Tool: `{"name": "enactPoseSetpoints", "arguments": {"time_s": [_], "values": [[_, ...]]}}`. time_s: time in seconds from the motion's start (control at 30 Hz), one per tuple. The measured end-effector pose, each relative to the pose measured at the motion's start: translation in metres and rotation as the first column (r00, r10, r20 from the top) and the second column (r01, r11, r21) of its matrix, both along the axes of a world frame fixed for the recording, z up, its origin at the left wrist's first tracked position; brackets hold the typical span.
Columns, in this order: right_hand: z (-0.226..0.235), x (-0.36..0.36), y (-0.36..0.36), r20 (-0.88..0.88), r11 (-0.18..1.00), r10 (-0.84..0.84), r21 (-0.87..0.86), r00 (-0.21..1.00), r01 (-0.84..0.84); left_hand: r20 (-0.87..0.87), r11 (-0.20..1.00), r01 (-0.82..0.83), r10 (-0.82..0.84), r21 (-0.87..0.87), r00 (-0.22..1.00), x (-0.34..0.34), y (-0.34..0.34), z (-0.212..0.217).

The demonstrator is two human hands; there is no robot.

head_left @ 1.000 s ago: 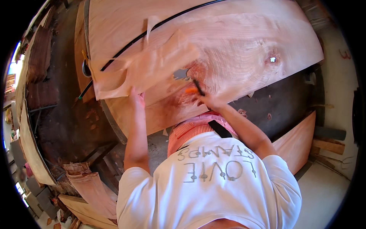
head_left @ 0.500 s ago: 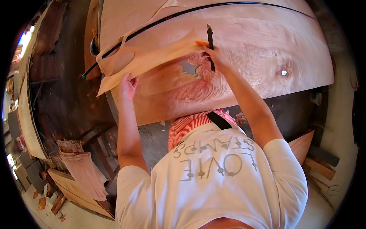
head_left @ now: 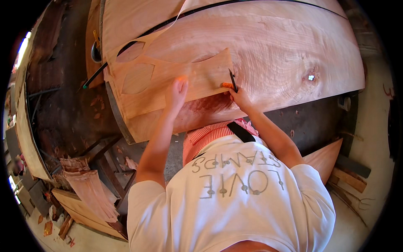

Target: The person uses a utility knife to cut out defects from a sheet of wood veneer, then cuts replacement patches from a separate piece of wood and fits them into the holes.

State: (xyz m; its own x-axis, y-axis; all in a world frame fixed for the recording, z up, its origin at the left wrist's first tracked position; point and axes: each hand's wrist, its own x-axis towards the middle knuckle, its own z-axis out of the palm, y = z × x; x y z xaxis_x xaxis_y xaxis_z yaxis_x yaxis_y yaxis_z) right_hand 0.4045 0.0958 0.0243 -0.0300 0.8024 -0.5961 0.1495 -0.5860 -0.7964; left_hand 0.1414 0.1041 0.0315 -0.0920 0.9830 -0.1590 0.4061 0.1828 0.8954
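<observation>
A thin tan veneer piece [head_left: 201, 77] with rounded cut-outs lies over the large pinkish veneer sheet [head_left: 273, 54]. It covers the jagged hole that showed in the sheet earlier; reddish grain remains visible below its lower edge. My left hand [head_left: 178, 93] is over the piece's lower middle, fingers drawn together, with bright orange at a fingertip. Whether anything is pinched there is hidden. At the piece's right end, my right hand [head_left: 238, 96] grips a black utility knife [head_left: 232, 80], tip pointing away from me. One of its fingers has an orange covering.
A long black strip [head_left: 168, 22] crosses the sheet's far part and sticks out past its left edge. A small hole [head_left: 311, 77] pierces the sheet at right. Veneer scraps [head_left: 90, 185] hang at lower left; wood offcuts [head_left: 350, 180] lie at lower right.
The tan piece has come down nearer me and lies flatter, covering the jagged hole. My left hand has left its edge and moved right. My right hand and the knife have shifted nearer.
</observation>
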Motion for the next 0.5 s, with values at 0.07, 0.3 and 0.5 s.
{"name": "enactPoseSetpoints", "arguments": {"time_s": [0.07, 0.3, 0.5], "values": [[-0.004, 0.004, -0.002, 0.075, 0.999, 0.033, -0.023, 0.997, -0.032, -0.509, 0.944, 0.207, -0.051, 0.255, 0.860, 0.013, 0.020, 0.000], [-0.007, 0.008, -0.005, 0.068, 0.989, -0.112, 0.106, 0.991, 0.105, -0.751, 0.927, 0.326, -0.078, 0.188, 0.656, 0.031, 0.018, -0.011], [0.000, 0.016, 0.002, 0.104, 1.000, -0.017, 0.028, 0.994, 0.014, -0.764, 0.930, 0.324, -0.081, 0.172, 0.640, 0.032, 0.018, -0.014]]}}
